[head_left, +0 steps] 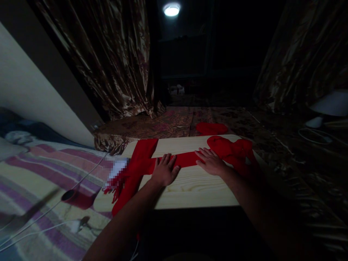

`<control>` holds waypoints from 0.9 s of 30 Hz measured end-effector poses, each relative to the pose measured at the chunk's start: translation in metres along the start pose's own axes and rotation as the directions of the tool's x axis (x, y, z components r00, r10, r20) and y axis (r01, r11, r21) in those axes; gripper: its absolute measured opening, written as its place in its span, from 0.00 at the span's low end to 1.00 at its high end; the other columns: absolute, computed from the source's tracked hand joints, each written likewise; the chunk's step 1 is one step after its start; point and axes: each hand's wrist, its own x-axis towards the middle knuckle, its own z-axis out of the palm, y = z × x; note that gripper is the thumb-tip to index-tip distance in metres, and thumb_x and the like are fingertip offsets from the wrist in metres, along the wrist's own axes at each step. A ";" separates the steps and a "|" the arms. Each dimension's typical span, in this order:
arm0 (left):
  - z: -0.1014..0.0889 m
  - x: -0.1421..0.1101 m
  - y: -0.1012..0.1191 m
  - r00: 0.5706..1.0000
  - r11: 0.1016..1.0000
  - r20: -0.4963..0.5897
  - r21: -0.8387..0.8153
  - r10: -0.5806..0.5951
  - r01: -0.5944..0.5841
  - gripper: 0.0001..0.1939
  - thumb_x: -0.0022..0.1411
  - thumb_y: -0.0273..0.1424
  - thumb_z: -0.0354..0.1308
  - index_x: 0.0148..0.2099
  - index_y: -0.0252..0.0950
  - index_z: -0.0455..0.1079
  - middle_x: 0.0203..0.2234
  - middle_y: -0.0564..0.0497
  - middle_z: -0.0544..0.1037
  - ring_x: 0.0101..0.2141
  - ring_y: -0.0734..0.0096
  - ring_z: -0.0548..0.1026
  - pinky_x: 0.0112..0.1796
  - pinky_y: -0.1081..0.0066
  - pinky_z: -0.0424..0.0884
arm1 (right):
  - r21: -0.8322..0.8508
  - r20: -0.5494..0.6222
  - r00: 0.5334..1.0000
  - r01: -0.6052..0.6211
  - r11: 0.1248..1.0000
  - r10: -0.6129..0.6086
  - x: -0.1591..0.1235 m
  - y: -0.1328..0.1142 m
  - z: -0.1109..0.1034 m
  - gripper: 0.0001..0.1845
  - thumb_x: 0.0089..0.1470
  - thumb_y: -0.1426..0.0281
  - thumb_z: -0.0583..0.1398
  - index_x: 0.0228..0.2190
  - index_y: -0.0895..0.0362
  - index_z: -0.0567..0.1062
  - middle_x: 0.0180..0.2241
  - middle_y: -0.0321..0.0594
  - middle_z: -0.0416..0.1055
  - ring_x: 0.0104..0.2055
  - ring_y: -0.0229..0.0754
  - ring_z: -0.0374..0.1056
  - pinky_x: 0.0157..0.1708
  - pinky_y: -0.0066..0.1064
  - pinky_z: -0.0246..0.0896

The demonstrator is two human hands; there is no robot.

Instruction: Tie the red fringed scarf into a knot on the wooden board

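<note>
A red scarf [187, 159] with a fringed end lies across a light wooden board [195, 188]. My left hand [165, 170] rests flat on the scarf's narrow middle stretch, fingers spread. On the same stretch, farther right, my right hand [210, 161] also lies flat with its fingers apart. To the left, one band of red cloth [145, 146] runs from the board's far edge to its near edge, crossing under the fringed strip. A bunched heap of red cloth [231, 148] sits at the board's right end; whether it is all one piece I cannot tell.
More red cloth [212, 128] lies just beyond the board. On the left, a striped bedspread [49, 174] bears a dark red cylindrical object [78, 199] and white cables [40, 230]. A lamp [330, 103] stands at right. Patterned curtains [116, 54] hang behind.
</note>
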 end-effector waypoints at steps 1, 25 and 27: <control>0.000 0.000 0.000 1.000 1.000 -0.009 0.000 -0.009 0.009 0.36 0.70 0.53 0.32 0.73 0.43 0.46 0.71 0.43 0.47 0.70 0.51 0.43 0.64 0.41 0.41 | -0.003 -0.008 1.000 -0.006 1.000 0.006 0.000 0.001 0.000 0.34 0.66 0.50 0.45 0.68 0.50 0.54 0.70 0.43 0.47 0.71 0.52 0.43 0.67 0.50 0.37; 0.008 0.008 0.005 0.990 0.990 0.049 0.060 -0.134 0.131 0.40 0.67 0.56 0.32 0.74 0.43 0.39 0.72 0.45 0.42 0.69 0.42 0.40 0.58 0.26 0.40 | 0.083 -0.041 0.999 -0.030 0.996 0.033 -0.001 0.000 0.002 0.35 0.65 0.49 0.46 0.67 0.52 0.57 0.69 0.41 0.50 0.71 0.49 0.43 0.68 0.44 0.33; 0.008 0.008 0.005 0.990 0.990 0.054 0.061 -0.134 0.130 0.41 0.67 0.56 0.32 0.74 0.42 0.39 0.72 0.45 0.41 0.69 0.43 0.40 0.58 0.27 0.40 | 0.089 -0.048 0.998 -0.040 0.995 0.044 0.000 0.001 0.002 0.35 0.65 0.49 0.46 0.67 0.53 0.57 0.69 0.41 0.51 0.71 0.49 0.44 0.68 0.43 0.33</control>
